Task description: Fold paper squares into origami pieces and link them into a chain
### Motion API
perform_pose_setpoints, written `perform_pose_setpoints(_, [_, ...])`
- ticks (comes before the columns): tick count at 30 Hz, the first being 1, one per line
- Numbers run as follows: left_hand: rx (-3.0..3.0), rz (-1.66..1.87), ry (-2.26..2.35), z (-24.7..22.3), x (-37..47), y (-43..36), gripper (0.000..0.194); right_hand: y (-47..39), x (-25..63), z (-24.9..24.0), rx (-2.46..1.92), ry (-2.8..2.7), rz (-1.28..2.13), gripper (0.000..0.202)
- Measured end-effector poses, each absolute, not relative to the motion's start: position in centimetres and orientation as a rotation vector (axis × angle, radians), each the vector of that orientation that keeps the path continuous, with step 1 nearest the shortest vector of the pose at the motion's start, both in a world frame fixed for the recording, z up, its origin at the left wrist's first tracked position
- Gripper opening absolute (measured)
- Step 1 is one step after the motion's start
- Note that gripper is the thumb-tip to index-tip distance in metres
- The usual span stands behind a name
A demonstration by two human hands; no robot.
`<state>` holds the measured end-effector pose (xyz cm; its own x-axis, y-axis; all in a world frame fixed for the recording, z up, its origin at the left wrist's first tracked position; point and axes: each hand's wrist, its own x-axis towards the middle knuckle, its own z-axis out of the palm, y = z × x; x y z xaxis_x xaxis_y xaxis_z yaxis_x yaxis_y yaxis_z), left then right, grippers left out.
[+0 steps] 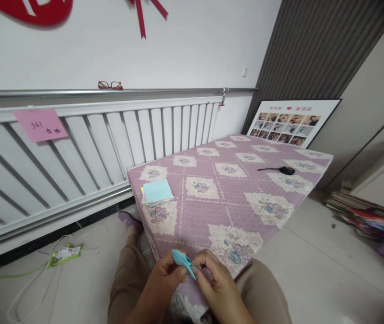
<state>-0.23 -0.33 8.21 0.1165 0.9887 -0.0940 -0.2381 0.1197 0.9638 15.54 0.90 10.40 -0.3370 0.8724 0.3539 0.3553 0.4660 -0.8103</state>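
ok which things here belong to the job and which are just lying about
In the job:
- folded light-blue paper, being held
- probably the square blue-topped paper stack

Lying about:
- red-framed glasses
- round black object with thin tail

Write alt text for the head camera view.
Two bare hands, left and right, pinch a folded blue paper at the near edge of a floral-clothed table; a stack of coloured paper sheets lies near its left edge, beside a white radiator.
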Motion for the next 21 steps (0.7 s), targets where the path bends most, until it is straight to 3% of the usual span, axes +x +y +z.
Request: perform_pose_setpoints(21, [1.088, 1.220, 1.065, 9.1, -0.7, -0.4, 0.009, 0.1, 15.3, 11.3, -0.899, -2.033, 0.778, 0.011])
